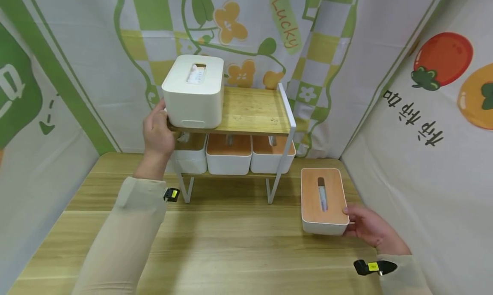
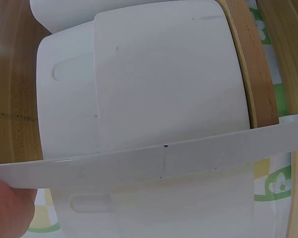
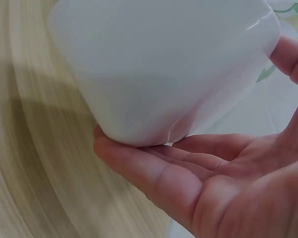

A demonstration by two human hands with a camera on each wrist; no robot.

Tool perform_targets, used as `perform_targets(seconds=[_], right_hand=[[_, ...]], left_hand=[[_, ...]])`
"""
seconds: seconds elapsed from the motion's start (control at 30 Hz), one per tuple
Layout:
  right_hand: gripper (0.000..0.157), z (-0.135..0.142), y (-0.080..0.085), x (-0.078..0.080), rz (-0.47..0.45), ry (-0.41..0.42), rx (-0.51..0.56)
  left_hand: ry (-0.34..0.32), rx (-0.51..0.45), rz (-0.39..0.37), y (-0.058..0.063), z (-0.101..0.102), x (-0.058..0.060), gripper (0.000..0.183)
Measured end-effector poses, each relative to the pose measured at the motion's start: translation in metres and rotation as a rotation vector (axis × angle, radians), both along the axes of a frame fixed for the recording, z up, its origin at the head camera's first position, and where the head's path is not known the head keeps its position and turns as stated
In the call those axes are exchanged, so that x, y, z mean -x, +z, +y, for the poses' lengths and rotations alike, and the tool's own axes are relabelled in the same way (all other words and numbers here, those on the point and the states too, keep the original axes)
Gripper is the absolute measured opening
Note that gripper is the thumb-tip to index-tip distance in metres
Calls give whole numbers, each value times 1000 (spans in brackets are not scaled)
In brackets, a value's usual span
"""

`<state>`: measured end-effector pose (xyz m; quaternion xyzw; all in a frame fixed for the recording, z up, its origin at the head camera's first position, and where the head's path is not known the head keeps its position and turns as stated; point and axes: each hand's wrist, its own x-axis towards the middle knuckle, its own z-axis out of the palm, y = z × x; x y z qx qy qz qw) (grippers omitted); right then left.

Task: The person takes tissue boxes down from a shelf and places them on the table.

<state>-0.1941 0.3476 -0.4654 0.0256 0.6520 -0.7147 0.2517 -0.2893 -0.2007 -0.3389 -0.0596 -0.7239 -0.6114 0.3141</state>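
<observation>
My left hand (image 1: 158,134) grips the left end of a two-tier shelf rack (image 1: 252,108), beside a white tissue box (image 1: 194,102) on its upper board. In the left wrist view, a fingertip (image 2: 10,210) touches the rack's white side bar (image 2: 154,157); the other fingers are hidden. My right hand (image 1: 367,227) holds a tissue box with an orange-brown lid (image 1: 333,194) by its near right side. The right wrist view has the fingers beneath a corner of that box's white body (image 3: 164,74) and the thumb on its side, with the box tilted.
On the rack's lower board are a white box (image 1: 190,160) and two boxes with orange-brown lids, left (image 1: 229,160) and right (image 1: 269,160). The rack stands on a wooden table (image 1: 239,243). Printed curtains (image 1: 408,175) enclose the back and sides.
</observation>
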Motion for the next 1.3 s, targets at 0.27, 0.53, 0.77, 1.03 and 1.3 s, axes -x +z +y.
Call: perform_targets(seconds=[0.27,0.53,0.77,1.03,1.3], right_hand=[[49,-2,-8,-1,-9,13,-38],[73,-6,-21,-1,-20,-18,-107],[75,-6,-29,-1,-43,-23,-120],[61,-2,-35,-1,-70,-33,-44],[61,-1,-37,-1,-139,-85,-15]], left_hand=[[-3,-3,1,3,2,-3,55],[1,20,6,-2,-1,1,55],[-1,26,16,0,0,1,55],[-10,12,-5,-1,0,1,54],[-10,15,4,-2,0,1,55]])
